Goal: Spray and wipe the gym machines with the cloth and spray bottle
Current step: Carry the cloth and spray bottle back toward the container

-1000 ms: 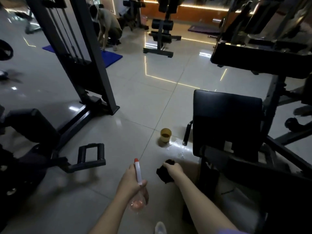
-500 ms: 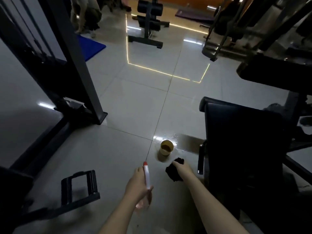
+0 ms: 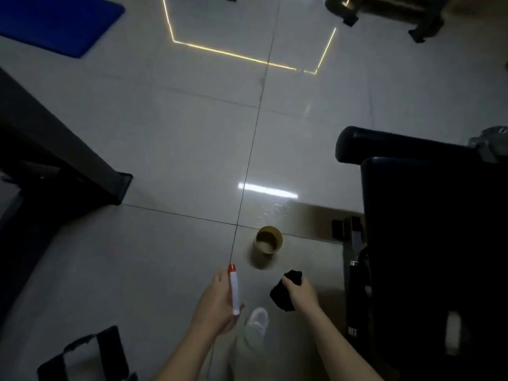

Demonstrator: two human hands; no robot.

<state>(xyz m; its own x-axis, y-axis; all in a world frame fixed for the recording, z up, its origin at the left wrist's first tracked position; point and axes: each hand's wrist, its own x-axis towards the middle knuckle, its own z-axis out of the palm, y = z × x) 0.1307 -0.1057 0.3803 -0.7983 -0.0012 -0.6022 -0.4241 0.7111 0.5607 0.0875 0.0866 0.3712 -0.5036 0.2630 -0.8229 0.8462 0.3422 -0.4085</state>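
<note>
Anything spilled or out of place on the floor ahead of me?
Yes. An open yellow cup holding liquid stands on the floor tiles beside the black padded machine, easy to kick over. Just beyond it the tile shows scattered wet droplets, likely a splash or spray.

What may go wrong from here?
The yellow cup stands just ahead of the shoe; a step might tip it. Droplets on the tiles beyond it may be slippery. The left hand grips the spray bottle and the right hand the black cloth, so neither could break a fall.
</note>
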